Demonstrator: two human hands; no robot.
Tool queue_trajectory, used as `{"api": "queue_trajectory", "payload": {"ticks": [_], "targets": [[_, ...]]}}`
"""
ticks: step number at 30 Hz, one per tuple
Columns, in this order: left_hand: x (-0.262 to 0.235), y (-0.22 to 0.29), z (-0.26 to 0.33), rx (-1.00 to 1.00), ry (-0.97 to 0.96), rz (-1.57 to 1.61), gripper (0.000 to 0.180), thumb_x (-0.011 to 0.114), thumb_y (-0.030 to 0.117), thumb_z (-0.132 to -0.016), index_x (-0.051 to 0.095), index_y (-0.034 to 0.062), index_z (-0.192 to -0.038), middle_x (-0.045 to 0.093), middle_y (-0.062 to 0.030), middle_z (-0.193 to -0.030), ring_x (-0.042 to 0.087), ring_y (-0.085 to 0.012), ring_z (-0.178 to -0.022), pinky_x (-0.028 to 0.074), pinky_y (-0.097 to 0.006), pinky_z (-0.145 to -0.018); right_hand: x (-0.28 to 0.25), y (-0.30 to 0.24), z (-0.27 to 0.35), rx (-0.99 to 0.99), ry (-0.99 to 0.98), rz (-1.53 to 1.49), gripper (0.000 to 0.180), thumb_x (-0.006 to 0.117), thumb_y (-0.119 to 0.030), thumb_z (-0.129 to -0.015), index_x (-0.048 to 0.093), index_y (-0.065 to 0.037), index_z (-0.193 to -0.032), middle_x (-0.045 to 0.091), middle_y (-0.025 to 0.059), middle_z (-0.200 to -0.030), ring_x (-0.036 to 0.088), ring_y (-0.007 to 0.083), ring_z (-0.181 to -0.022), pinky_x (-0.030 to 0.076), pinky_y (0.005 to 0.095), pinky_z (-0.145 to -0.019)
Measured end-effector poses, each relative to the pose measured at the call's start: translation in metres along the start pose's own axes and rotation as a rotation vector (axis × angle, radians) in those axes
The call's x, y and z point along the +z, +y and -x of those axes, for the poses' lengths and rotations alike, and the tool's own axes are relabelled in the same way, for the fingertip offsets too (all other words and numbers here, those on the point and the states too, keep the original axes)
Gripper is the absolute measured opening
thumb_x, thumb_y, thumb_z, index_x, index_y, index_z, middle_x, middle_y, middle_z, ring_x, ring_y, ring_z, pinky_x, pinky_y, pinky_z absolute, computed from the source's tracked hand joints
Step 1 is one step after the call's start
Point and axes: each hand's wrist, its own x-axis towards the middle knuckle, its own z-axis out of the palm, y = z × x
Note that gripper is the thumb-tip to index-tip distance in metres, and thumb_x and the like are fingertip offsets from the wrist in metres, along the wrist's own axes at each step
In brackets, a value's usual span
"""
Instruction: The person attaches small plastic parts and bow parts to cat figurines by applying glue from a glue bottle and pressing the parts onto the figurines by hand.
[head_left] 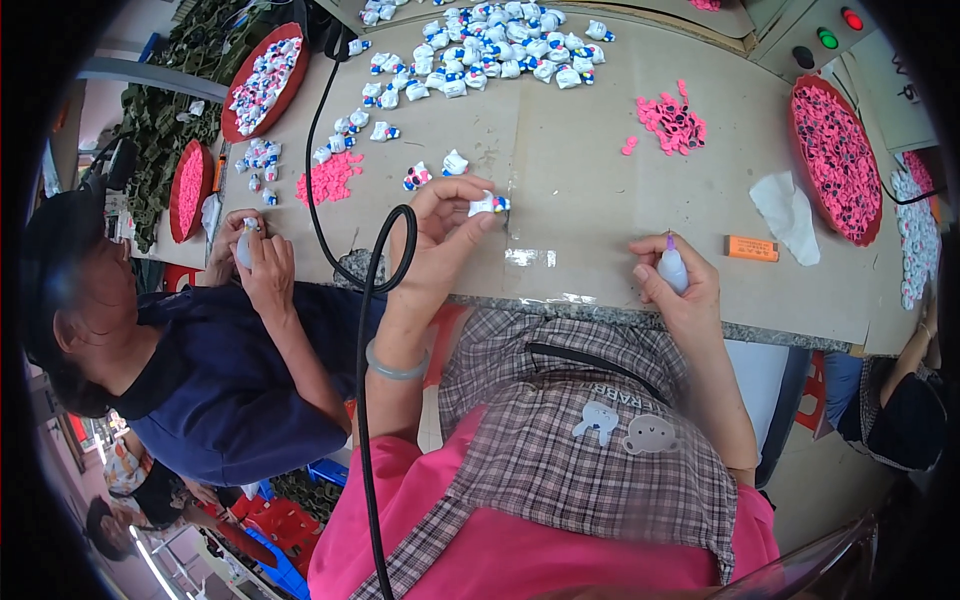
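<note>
In the head view, the person's left hand (440,225) is raised over the near edge of the worktop (560,160), its grip pinching a small white figurine (488,205) with blue and pink marks between thumb and fingertips. The figurine sits at the fingertips, just above the beige surface, and a grey bangle (395,365) circles that wrist. The right hand (680,285) rests at the worktop's near edge, its grip pressed together around a small white squeeze bottle (673,268) whose purple tip points up. The two hands are well apart.

A black cable (362,330) loops beside the left hand and runs down across the person's pink and plaid clothing. Two more white figurines (436,170) lie just beyond the left hand, and a large heap of white figurines (490,45) spreads across the far side of the worktop. A small pile of pink pieces (670,122) lies toward the right, another pink pile (330,180) toward the left. A round red tray (838,160) full of pink pieces sits at the right edge, with a crumpled white tissue (788,215) and an orange lighter-shaped block (751,247) near it. On the left, a red tray of figurines (262,82) stands at the far corner.

A co-worker in a dark blue top (220,390) sits to the left, both of that person's hands (255,255) together on a small white thing at the worktop's edge.
</note>
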Motion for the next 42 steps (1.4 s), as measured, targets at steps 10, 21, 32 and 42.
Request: {"api": "queue_trajectory", "payload": {"ticks": [10,21,32,42], "targets": [[0.052,0.001,0.0,-0.11,-0.085,0.474,0.038,0.066,0.001,-0.083,0.054,-0.0018,-0.119,0.061,-0.0157,-0.114,0.06,-0.0136,-0.097,0.049,-0.024,-0.08,-0.011,-0.001,-0.001,-0.056,-0.051,-0.238,0.032,0.054,-0.004,-0.086,0.047,-0.004,-0.117,0.053,0.0047,-0.1,0.051,0.0092,-0.076,0.042,0.0222,-0.063],[0.074,0.0,0.004,-0.236,-0.258,0.605,0.034,0.061,0.002,-0.088,0.053,-0.0013,-0.12,0.062,-0.0145,-0.113,0.06,-0.0148,-0.1,0.048,-0.026,-0.085,-0.025,0.003,-0.006,-0.185,0.046,-0.287,0.036,0.063,-0.016,-0.089,0.049,0.0,-0.118,0.055,0.0104,-0.105,0.057,0.0123,-0.07,0.042,0.0202,-0.05],[0.084,-0.002,0.013,-0.226,-0.242,0.62,0.029,0.055,0.004,-0.092,0.054,-0.0019,-0.121,0.063,-0.0169,-0.113,0.064,-0.0167,-0.091,0.051,-0.025,-0.078,-0.017,-0.021,0.008,-0.392,0.275,-0.05,0.043,0.061,-0.022,-0.092,0.048,0.001,-0.125,0.062,0.0144,-0.095,0.057,0.0118,-0.065,0.042,0.0208,-0.052],[0.084,0.001,0.017,-0.206,-0.253,0.551,0.035,0.057,-0.006,-0.088,0.05,-0.0043,-0.122,0.06,-0.0116,-0.112,0.061,-0.0155,-0.098,0.049,-0.026,-0.087,-0.012,-0.023,0.02,-0.64,0.346,0.391,0.04,0.065,-0.017,-0.088,0.053,0.006,-0.118,0.066,0.0168,-0.093,0.067,0.0215,-0.077,0.053,0.0287,-0.066]]}}
